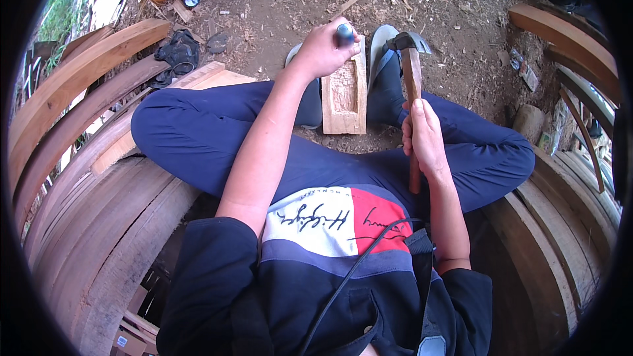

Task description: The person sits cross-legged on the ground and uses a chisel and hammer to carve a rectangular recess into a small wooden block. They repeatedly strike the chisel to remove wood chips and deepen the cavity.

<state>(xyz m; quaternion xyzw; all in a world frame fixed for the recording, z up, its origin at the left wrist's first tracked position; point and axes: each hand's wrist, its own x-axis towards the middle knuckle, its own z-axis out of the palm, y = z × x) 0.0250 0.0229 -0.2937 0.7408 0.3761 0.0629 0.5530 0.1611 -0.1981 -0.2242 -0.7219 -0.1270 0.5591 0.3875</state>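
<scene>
Your left hand (321, 49) is wrapped tight around a dark chisel handle (345, 34) on top of the wood block (345, 92), which runs from 12 to 6 o'clock between your feet, and your right hand (424, 138) grips the hammer (410, 59), whose head sits at 3 o'clock from the chisel.

Chisel set, hammer raised.
Left hand (321, 49) grips chisel (345, 33) on wood block (344, 92); right hand (424, 135) holds hammer (411, 66) at one o'clock.
</scene>
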